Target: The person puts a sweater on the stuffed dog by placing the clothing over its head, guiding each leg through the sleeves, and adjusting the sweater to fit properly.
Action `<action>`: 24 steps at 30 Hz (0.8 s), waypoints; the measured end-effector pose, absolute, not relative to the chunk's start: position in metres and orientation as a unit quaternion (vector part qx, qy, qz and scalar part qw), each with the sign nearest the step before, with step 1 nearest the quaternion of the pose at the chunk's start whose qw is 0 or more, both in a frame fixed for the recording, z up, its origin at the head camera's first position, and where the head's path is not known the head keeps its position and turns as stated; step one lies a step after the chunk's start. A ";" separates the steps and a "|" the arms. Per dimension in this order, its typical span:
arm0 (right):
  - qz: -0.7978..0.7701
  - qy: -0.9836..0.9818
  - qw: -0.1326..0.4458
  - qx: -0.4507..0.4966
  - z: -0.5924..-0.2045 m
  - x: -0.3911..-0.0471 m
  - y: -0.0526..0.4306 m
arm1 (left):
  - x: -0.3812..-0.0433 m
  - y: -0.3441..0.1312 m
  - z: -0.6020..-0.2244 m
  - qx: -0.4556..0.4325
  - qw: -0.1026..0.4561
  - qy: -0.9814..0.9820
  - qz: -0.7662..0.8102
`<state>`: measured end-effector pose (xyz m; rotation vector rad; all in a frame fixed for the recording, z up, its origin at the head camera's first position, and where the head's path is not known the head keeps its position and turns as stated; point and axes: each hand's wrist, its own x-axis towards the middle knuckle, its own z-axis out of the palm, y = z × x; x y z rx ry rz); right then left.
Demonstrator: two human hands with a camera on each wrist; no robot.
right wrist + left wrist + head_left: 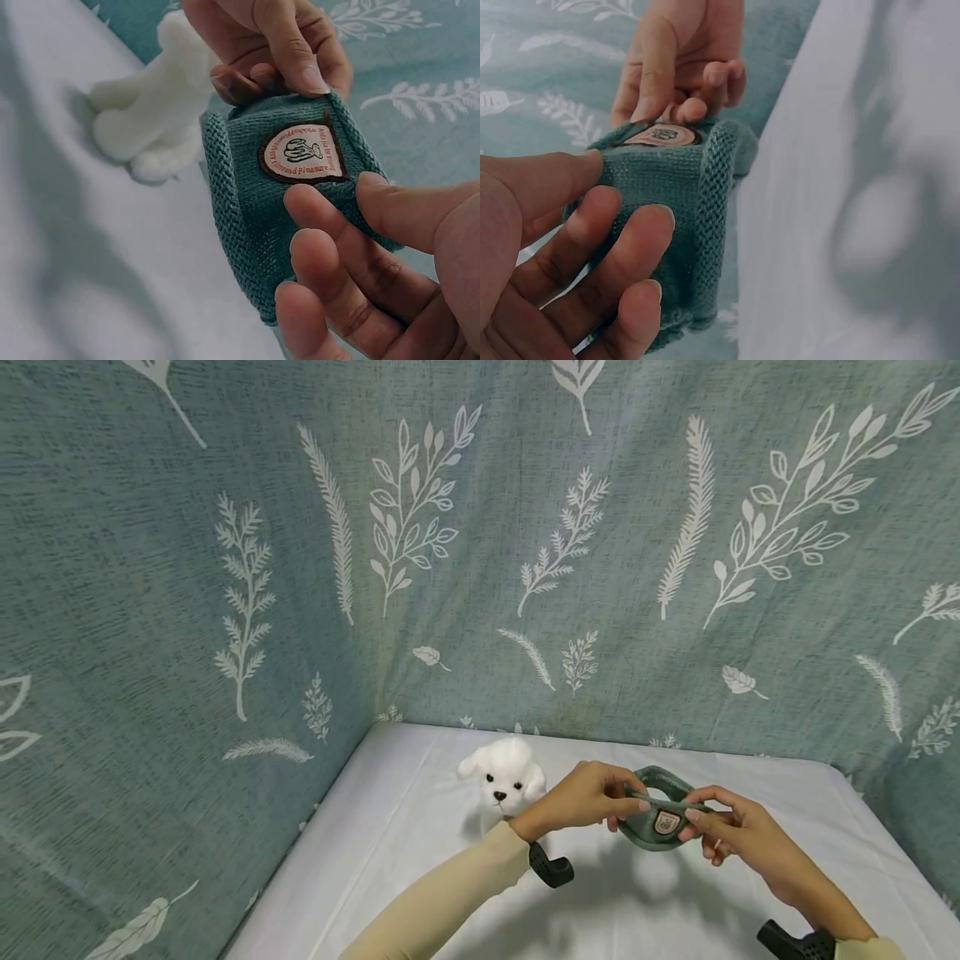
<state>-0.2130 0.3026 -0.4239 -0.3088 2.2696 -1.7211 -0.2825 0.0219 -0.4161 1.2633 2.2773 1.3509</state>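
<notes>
A green knitted band (651,840), shaped like a loop with an opening through it, is held up above the white surface. A light patch with a dark border (300,154) is sewn on its front. My left hand (588,795) pinches the upper edge left of the patch between thumb and fingers. On the other side of the patch, my right hand (738,833) pinches the same edge. Rolled edging along the band (716,217) shows in the left wrist view. Behind my left wrist sits a white plush dog (506,770), partly hidden by that arm.
The white-covered table (390,827) carries the plush dog and shadows of my arms. A blue-green curtain with leaf prints (480,560) hangs behind and along the left side. Black wrist mounts (551,867) are strapped to both wrists.
</notes>
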 end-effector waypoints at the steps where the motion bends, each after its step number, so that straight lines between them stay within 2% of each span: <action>1: -0.594 0.786 0.136 -0.106 -0.423 -0.214 0.301 | -0.283 0.021 -0.414 0.430 0.100 0.773 0.456; 24: -0.564 0.809 0.091 -0.139 -0.389 -0.232 0.262 | -0.288 -0.018 -0.383 0.396 0.055 0.787 0.470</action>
